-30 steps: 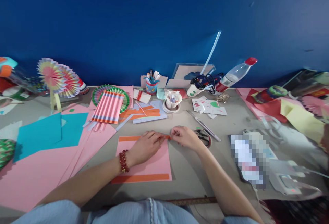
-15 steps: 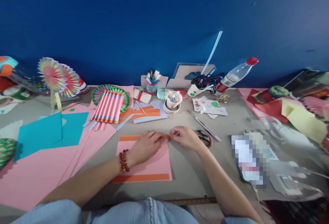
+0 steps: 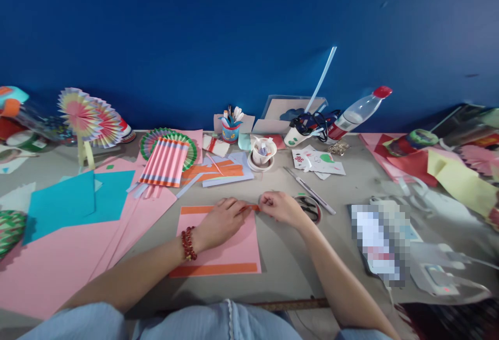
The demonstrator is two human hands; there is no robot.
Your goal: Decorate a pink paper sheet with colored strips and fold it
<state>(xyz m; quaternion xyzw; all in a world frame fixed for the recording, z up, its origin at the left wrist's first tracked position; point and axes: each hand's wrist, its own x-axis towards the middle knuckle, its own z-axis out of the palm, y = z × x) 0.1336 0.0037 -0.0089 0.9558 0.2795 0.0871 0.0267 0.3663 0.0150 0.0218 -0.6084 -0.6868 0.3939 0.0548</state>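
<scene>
A pink paper sheet [image 3: 234, 251] lies in front of me, with an orange paper strip [image 3: 195, 209] along its far edge and a second orange strip [image 3: 216, 269] along its near edge. My left hand [image 3: 219, 224], a red bead bracelet at its wrist, rests flat over the sheet, its fingertips on the far strip. At the sheet's far right corner my right hand [image 3: 281, 206] is closed in a pinch on the end of that same strip. The left hand covers the strip's middle part.
Just right of my right hand lies a tape roll [image 3: 309, 210], with a utility knife [image 3: 312, 192] behind it. A paper cup [image 3: 264, 150] stands beyond the sheet. To the left are a pleated paper piece [image 3: 166, 160] and blue paper [image 3: 78, 199]; a phone [image 3: 376, 244] lies right.
Almost nothing differs. Both hands keep their places on the far orange strip, with at most a very slight shift of the fingers.
</scene>
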